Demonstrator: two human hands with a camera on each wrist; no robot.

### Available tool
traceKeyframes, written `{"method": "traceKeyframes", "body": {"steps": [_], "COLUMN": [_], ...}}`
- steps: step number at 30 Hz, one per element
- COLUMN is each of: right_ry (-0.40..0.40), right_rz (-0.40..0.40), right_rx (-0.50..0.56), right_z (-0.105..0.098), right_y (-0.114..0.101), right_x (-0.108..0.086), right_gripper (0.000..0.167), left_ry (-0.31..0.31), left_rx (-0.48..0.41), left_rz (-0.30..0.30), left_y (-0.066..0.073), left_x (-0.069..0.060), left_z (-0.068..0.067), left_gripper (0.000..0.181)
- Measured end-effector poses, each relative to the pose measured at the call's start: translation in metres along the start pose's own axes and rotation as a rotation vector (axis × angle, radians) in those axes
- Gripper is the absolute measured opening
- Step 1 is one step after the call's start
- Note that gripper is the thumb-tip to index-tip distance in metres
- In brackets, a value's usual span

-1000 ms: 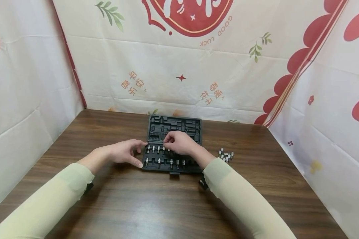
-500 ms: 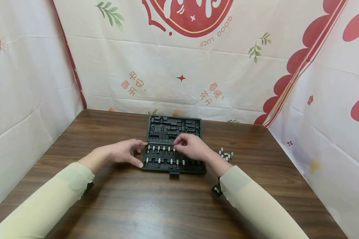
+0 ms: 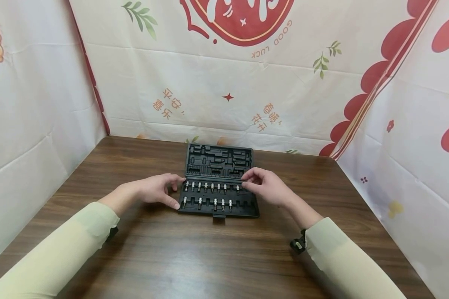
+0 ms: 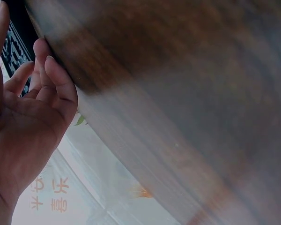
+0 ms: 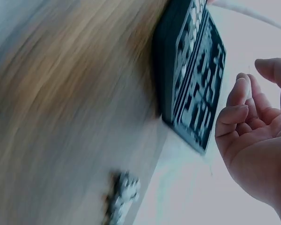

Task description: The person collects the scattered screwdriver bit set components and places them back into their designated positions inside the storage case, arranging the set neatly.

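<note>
A black plastic socket case lies unfolded on the wooden table, its lid with moulded recesses at the back. Silver bit sockets stand in its far row, with a gap before the rightmost one; several more sockets fill part of the near row. My left hand rests against the case's left edge, thumb at the front corner, fingers at the hinge. My right hand hovers over the right end of the case. In the right wrist view its thumb and fingers are apart, and nothing shows between them.
A small pile of loose sockets lies on the table right of the case, blurred in the right wrist view; in the head view my right hand and forearm cover it. Behind the table hangs a printed cloth, with more cloth on both sides.
My right hand has moved rightward along the far row, uncovering the sockets there, and its thumb and fingers have parted. The loose pile is now covered in the head view. My left hand stays put.
</note>
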State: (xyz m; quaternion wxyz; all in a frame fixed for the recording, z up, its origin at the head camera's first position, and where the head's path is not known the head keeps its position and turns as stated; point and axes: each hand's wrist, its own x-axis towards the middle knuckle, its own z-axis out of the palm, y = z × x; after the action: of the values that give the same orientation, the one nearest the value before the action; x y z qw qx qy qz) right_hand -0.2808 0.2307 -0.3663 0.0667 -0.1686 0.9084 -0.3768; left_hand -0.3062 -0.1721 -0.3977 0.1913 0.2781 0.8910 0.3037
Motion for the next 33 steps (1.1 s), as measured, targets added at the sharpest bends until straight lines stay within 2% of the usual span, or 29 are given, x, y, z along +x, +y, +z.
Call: {"method": "traceKeyframes", "body": {"steps": [7,21,27,33], "right_ry": [0.069,0.154,0.162,0.110], "right_rz": [0.018,0.139,0.173,0.224], "right_rx": [-0.025,-0.052,-0.098,-0.102], "right_z": [-0.026,-0.065,-0.075,-0.082], "right_y": [0.026,0.078,0.098,0.108], "right_x": [-0.018,-0.043,-0.047,-0.048], "right_gripper": [0.030,0.031,0.032,0.035], "left_ry": [0.003,0.003,0.003,0.003], "left_rx": [-0.012,-0.010,-0.011,-0.010], "left_rz": [0.011,0.007,0.004,0.008], "left_y": [-0.002,-0.001,-0.001,-0.001], "left_x": [0.000,-0.001,-0.001,-0.001], "left_z": [0.001,0.000,0.000,0.000], "left_gripper": [0.093,0.094,0.094,0.095]}}
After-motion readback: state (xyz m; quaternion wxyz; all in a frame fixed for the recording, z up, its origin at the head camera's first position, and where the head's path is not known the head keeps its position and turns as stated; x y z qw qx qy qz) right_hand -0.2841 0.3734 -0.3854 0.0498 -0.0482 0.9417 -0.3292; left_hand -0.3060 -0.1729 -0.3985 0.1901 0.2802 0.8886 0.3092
